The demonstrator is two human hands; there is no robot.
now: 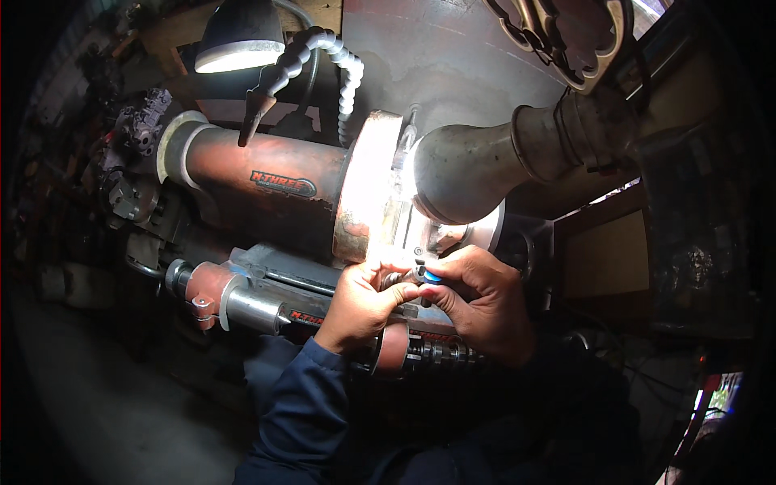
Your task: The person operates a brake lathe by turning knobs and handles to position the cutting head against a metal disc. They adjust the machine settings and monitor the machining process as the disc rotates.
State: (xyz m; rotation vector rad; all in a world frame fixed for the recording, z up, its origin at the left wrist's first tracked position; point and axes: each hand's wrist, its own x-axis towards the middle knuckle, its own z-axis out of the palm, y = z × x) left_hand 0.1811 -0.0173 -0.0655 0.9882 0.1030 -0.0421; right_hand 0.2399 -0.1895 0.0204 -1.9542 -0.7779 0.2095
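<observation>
Both my hands meet in front of a large machine, just below its brightly lit round guard [368, 186]. Between the fingertips of my left hand [364, 303] is a small grey metal cylindrical piece [398, 279]. My right hand [489, 303] pinches a small blue piece [432, 276] against the right end of that metal piece. What exactly the two pieces are cannot be made out, as the fingers cover much of them. The machine's worn orange-red cylindrical housing [259, 170] lies to the left of the guard, and a grey tapered housing [469, 170] to the right.
A lit lamp [238, 48] and a segmented hose [323, 40] with a nozzle hang over the housing. Below it runs a metal shaft with a red collar [214, 295] and another red ring [394, 347]. Curled brass-coloured metalwork [594, 69] is at the upper right.
</observation>
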